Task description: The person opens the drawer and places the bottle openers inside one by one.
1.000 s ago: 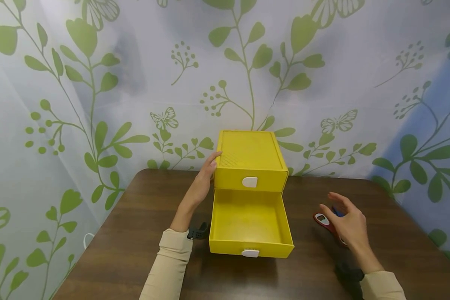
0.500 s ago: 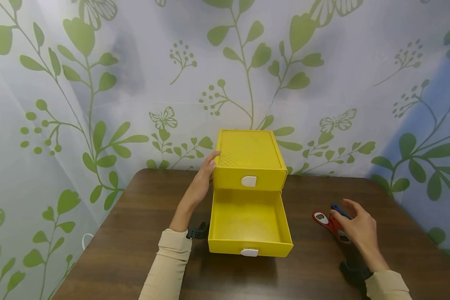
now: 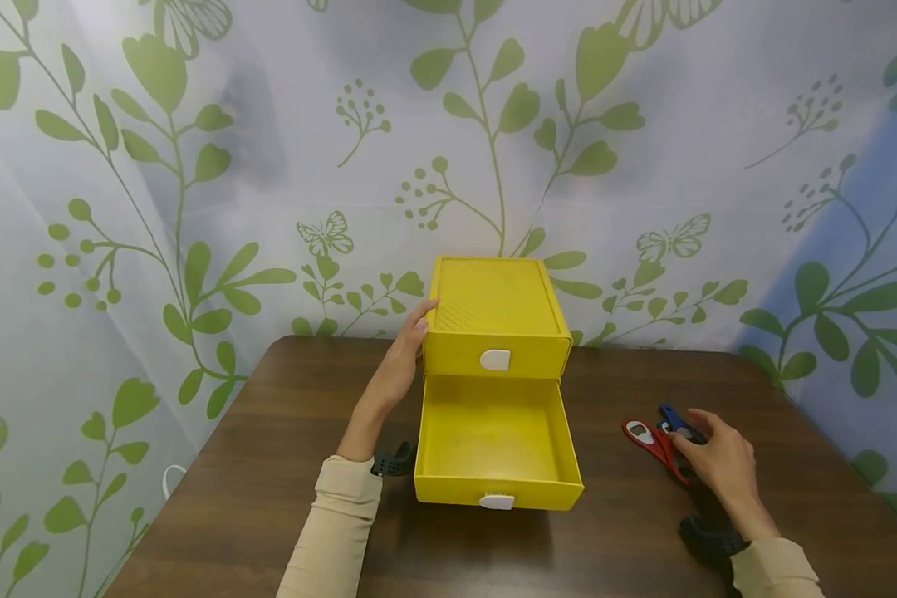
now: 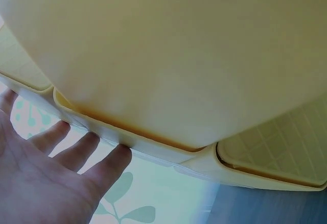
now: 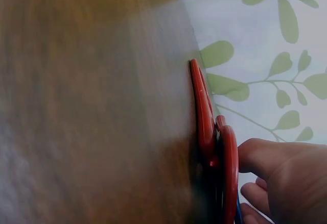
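Observation:
A yellow two-drawer box (image 3: 497, 299) stands on the table, its upper drawer (image 3: 448, 355) in and its lower drawer (image 3: 493, 432) pulled out with a bare floor. My left hand (image 3: 392, 365) rests against the box's left side, fingertips at the top edge; the left wrist view shows those fingers (image 4: 110, 165) spread along a pale rim. To the right lie red bottle openers (image 3: 646, 436) and a blue bottle opener (image 3: 671, 415), overlapping. My right hand (image 3: 725, 465) is over them, fingers bent. In the right wrist view its thumb (image 5: 255, 155) meets a red opener (image 5: 230, 168); whether it pinches one is unclear.
The brown wooden table (image 3: 306, 531) ends at a hanging with green leaves and butterflies (image 3: 306, 124). Dark wrist straps are on both arms, the left one (image 3: 394, 461) beside the open drawer. A thin white loop (image 3: 172, 477) shows past the left edge.
My right hand has moved right and down onto the openers, its fingers drawing closer together. More of the blue opener shows, and one red opener's end is less visible. The left hand stays put.

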### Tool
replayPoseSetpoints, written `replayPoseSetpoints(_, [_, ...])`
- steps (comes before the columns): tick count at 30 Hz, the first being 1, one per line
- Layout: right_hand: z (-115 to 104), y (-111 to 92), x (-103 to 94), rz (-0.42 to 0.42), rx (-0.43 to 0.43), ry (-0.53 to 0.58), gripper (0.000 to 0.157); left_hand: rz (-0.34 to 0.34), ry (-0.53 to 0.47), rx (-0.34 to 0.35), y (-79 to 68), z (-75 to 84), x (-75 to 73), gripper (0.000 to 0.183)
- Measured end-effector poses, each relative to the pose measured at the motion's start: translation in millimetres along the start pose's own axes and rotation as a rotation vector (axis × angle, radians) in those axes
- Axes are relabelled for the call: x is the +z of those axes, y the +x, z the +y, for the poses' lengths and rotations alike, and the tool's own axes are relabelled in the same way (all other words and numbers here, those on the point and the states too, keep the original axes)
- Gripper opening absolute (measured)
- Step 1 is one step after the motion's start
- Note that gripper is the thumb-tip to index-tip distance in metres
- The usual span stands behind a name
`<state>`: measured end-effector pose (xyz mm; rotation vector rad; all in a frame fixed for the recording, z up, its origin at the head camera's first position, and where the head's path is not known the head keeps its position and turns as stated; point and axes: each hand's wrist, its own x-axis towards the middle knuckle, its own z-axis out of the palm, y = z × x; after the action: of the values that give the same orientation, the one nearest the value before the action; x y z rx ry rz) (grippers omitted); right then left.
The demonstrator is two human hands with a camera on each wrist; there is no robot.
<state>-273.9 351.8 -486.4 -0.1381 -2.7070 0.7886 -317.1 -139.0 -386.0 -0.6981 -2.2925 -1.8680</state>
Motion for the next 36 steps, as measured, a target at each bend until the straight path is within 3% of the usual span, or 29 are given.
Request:
replayPoseSetpoints(10, [-0.7, 3.9, -6.0, -0.054, 0.065, -0.051, 0.064, 0.004, 0.006, 0.005, 1.0, -0.9, 0.1, 0.054])
replayPoseSetpoints(21, [-12.6, 1.8, -6.5, -0.017, 0.006, -0.084, 0.06, 0.006, 0.011, -0.001, 1.3, -2.1, -0.2, 0.055])
replayPoseSetpoints(36, [-48.3, -1.6, -11.3, 0.075, -0.129, -0.06, 0.055, 0.003, 0.002, 0.0, 0.0, -0.2, -0.6, 0.055])
